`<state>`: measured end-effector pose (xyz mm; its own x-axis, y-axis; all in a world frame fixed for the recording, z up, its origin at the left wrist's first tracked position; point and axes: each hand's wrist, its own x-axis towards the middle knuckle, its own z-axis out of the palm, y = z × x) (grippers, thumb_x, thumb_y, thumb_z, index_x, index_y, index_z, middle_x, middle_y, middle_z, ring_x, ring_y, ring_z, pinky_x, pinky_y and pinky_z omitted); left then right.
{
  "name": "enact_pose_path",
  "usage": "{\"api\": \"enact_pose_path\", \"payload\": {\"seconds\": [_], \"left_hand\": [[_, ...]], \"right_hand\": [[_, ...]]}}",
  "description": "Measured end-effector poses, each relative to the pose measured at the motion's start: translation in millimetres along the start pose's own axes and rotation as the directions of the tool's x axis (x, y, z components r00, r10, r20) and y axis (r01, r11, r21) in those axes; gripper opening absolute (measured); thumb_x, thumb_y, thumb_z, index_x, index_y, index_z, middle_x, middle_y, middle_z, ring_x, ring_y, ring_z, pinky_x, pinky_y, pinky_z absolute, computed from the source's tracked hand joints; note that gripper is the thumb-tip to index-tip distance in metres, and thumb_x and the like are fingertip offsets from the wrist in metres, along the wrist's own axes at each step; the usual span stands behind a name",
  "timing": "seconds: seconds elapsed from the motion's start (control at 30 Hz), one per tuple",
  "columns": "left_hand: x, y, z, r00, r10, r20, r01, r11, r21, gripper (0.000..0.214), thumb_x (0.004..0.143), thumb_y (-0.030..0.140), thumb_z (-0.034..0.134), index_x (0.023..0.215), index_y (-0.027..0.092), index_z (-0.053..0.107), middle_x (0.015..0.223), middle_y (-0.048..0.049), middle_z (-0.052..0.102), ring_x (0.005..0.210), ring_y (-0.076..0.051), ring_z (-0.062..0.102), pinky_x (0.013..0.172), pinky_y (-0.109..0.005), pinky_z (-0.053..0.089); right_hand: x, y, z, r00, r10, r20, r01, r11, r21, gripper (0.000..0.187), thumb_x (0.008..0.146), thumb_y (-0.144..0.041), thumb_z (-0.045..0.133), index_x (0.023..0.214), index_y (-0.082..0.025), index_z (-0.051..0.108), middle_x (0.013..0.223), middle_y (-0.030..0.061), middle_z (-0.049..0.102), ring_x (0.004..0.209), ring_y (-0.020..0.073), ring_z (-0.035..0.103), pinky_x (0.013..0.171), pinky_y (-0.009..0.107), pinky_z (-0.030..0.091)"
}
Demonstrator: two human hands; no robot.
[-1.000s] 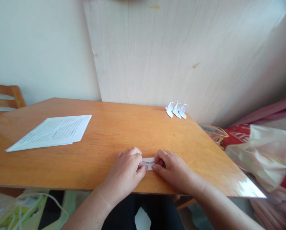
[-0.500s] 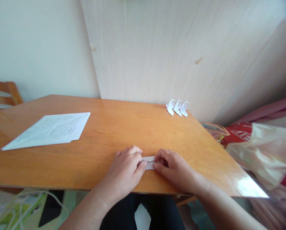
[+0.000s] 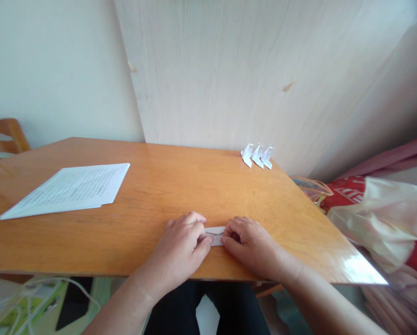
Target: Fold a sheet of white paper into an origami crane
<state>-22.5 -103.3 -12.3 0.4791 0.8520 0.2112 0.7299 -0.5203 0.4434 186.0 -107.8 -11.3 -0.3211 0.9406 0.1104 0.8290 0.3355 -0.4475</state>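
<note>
Between my hands, near the table's front edge, lies a small folded strip of white paper point(image 3: 216, 236) with creases along its middle. My left hand point(image 3: 185, 239) has its fingers curled and its thumb pressed on the paper's left end. On the right end, my right hand point(image 3: 247, 242) pinches the paper between thumb and bent fingers. Both ends of the paper are hidden under the fingers. Three small folded paper figures point(image 3: 257, 156) stand in a row at the table's far right corner.
A stack of printed sheets point(image 3: 72, 188) rests on the left of the wooden table point(image 3: 166, 179). A pale board point(image 3: 211, 74) leans behind it. To the right are red and cream bags point(image 3: 379, 218). A chair back point(image 3: 8, 135) shows at far left; a white cable point(image 3: 76, 284) hangs below.
My right hand's fingertips have closed in slightly on the paper, and its upper fold looks a little flatter. The whole view has shifted slightly.
</note>
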Motion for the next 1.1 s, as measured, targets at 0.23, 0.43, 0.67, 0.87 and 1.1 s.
{"api": "enact_pose_path", "payload": {"seconds": [0.23,0.43,0.67,0.87,1.1], "left_hand": [[2,1,3.8,1.0,0.003,-0.007,-0.003,0.998,0.063,0.016,0.091,0.021,0.056,0.074,0.02,0.054,0.111,-0.0039,0.062,0.104,-0.024,0.059,0.089,-0.042,0.044],[2,3,2.6,1.0,-0.014,-0.009,0.014,0.998,0.062,0.004,0.09,0.021,0.057,0.087,0.022,0.055,0.101,-0.0028,0.06,0.098,-0.023,0.056,0.086,-0.039,0.042],[1,6,0.1,0.999,0.051,0.007,-0.051,0.996,0.071,0.027,0.091,0.017,0.057,0.113,0.031,0.06,0.111,0.0007,0.062,0.107,-0.024,0.054,0.088,-0.039,0.037],[0,7,0.4,0.994,0.105,-0.003,-0.104,0.989,0.107,0.031,0.096,0.017,0.052,0.113,0.036,0.068,0.113,-0.0003,0.063,0.105,-0.023,0.053,0.088,-0.04,0.036],[2,6,-1.8,0.994,0.104,0.026,-0.106,0.991,0.086,0.03,0.096,0.022,0.052,0.114,0.038,0.071,0.115,-0.0024,0.063,0.108,-0.026,0.052,0.09,-0.042,0.039]], "right_hand": [[0,1,5,0.998,0.051,-0.036,-0.05,0.998,0.025,0.008,0.083,-0.018,0.06,0.076,-0.019,0.057,0.075,0.0009,0.062,0.072,0.0154,0.053,0.065,0.027,0.032],[-1,5,6,0.998,0.043,-0.035,-0.04,0.995,0.089,0.008,0.083,-0.018,0.061,0.078,-0.02,0.055,0.077,0.0004,0.062,0.071,0.0147,0.052,0.063,0.027,0.031],[2,6,-1,0.997,0.062,0.04,-0.067,0.988,0.142,0.005,0.085,-0.022,0.063,0.083,-0.02,0.059,0.078,0.0012,0.064,0.071,0.0149,0.053,0.061,0.027,0.031],[4,8,-1,0.996,0.069,0.061,-0.078,0.984,0.157,0.006,0.084,-0.023,0.063,0.085,-0.019,0.059,0.079,0.0012,0.065,0.07,0.0142,0.053,0.059,0.026,0.03],[8,12,-1,0.993,0.093,0.071,-0.097,0.993,0.063,0.01,0.082,-0.027,0.065,0.083,-0.02,0.059,0.077,0.0014,0.065,0.069,0.0155,0.055,0.06,0.027,0.031]]}}
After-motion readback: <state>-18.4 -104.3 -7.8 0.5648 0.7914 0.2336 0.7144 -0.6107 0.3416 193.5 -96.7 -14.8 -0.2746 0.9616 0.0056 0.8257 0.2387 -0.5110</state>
